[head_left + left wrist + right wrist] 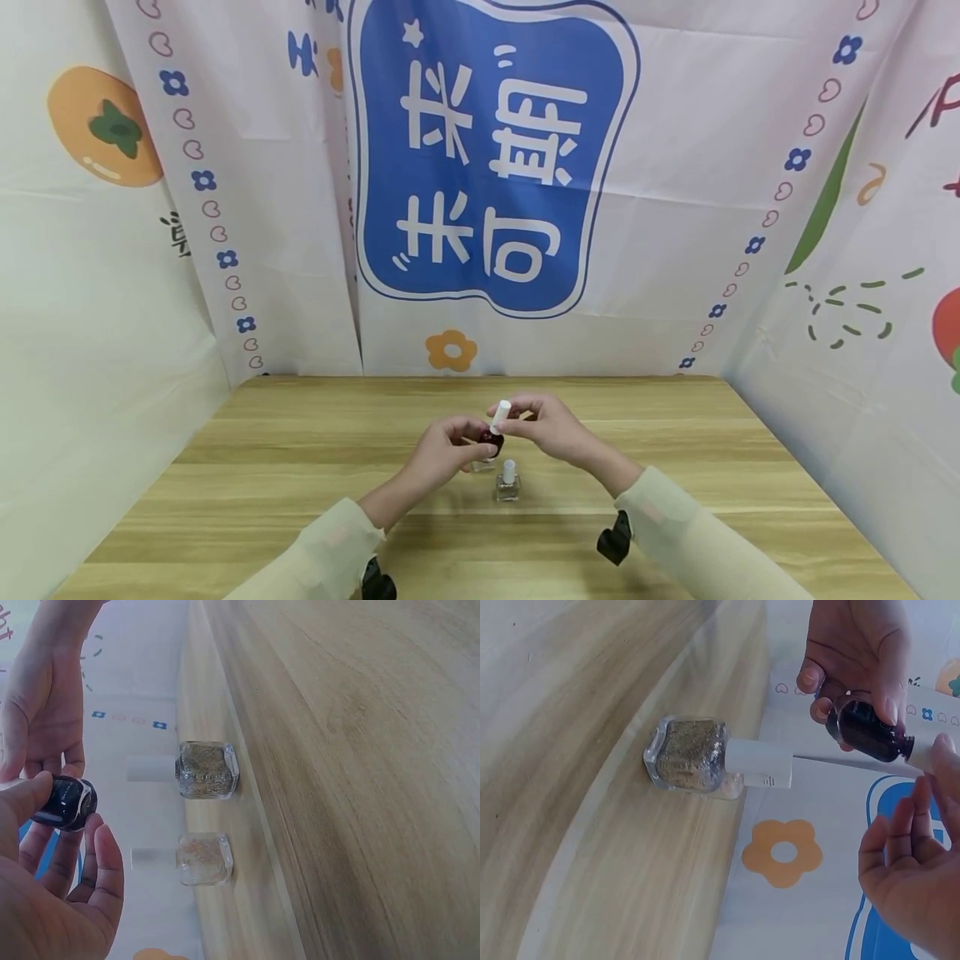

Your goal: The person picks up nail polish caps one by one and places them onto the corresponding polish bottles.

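A dark red nail polish bottle (491,442) is raised above the table, pinched by my left hand (447,448) between thumb and fingers. My right hand (546,428) pinches its white cap (501,413) at the bottle's top. A strip of dark neck shows between bottle and cap in the right wrist view. Below the hands stands a clear glass bottle of glitter polish (692,754), upright with its white cap (759,763) on. Another bottle (205,859), pale with peach flecks, stands near it and is partly hidden by my left hand in the head view.
The wood-grain table (315,442) carries the two standing bottles just under my hands. White printed cloth (675,250) hangs behind it and at both sides. A black wrist camera (615,539) is strapped at my right sleeve, another (378,581) at my left.
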Demonstrator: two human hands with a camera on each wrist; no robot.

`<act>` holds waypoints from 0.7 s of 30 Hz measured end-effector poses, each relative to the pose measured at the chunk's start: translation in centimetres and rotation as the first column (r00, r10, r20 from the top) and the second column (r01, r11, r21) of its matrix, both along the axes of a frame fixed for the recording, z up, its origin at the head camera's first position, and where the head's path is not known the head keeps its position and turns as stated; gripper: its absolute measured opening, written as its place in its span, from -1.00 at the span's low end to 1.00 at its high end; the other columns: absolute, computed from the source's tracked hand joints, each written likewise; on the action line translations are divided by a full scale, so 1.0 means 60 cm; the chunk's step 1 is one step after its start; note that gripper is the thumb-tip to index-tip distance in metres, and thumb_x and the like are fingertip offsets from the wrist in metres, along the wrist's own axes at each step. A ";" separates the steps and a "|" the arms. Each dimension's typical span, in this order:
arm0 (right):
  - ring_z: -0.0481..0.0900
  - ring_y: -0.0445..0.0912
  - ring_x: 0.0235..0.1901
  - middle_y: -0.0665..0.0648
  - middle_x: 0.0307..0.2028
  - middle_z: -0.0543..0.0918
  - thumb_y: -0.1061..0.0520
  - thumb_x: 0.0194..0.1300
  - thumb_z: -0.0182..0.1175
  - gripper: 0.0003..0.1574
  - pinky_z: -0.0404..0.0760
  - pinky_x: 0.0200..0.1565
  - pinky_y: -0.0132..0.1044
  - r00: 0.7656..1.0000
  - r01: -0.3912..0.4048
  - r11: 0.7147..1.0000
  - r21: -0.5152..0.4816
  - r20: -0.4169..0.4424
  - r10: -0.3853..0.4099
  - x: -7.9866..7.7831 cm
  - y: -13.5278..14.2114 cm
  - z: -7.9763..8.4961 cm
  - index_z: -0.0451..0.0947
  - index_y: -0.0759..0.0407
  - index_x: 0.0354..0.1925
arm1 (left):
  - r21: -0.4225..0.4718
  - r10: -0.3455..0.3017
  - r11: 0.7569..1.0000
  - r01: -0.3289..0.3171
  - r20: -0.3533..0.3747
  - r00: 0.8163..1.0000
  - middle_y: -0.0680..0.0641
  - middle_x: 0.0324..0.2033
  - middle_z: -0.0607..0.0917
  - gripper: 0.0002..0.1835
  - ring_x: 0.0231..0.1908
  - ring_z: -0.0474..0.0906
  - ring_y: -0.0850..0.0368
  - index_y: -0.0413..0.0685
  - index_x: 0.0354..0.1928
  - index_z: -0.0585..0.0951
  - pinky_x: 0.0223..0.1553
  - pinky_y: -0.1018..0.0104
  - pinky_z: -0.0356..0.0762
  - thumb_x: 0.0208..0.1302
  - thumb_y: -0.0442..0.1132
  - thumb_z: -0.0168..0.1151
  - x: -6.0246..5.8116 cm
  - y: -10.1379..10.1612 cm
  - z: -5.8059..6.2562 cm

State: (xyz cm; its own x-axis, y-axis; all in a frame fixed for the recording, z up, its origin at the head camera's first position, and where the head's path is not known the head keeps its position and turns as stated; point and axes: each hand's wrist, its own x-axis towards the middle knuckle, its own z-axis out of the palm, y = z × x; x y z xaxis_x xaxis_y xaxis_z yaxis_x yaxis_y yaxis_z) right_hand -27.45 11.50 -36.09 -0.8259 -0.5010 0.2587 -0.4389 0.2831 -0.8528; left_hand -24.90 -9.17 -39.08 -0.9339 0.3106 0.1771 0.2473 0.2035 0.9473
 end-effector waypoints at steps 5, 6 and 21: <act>0.55 -0.06 -0.24 0.02 -0.27 0.67 0.17 0.27 0.31 -0.85 0.54 -0.23 -0.19 0.997 0.080 0.997 -0.013 -0.006 -0.081 0.005 -0.008 -0.002 0.71 0.17 -0.18 | 0.001 0.020 1.000 -0.020 0.000 1.000 -0.04 -0.32 0.70 -0.77 -0.38 0.58 0.02 -0.18 -0.20 0.67 -0.40 0.10 0.60 0.16 -0.21 0.43 -0.002 0.002 -0.003; 0.56 -0.05 -0.25 0.03 -0.28 0.67 0.19 0.26 0.32 -0.86 0.54 -0.24 -0.20 0.996 0.091 0.996 -0.021 -0.013 -0.092 0.010 -0.010 0.001 0.71 0.19 -0.20 | 0.002 0.025 1.000 -0.025 0.001 1.000 -0.03 -0.32 0.71 -0.77 -0.38 0.58 0.02 -0.18 -0.20 0.67 -0.39 0.10 0.61 0.16 -0.21 0.43 -0.002 0.002 -0.003; 0.42 -0.09 -0.41 0.01 -0.49 0.46 0.22 0.11 0.44 -0.68 0.40 -0.40 -0.35 0.954 0.282 0.954 -0.104 -0.077 -0.290 0.052 -0.037 0.023 0.46 0.21 -0.57 | 0.009 0.076 0.997 -0.076 -0.007 0.997 -0.02 -0.34 0.72 -0.80 -0.39 0.59 -0.05 -0.15 -0.23 0.69 -0.47 0.17 0.59 0.15 -0.21 0.44 -0.001 0.004 -0.006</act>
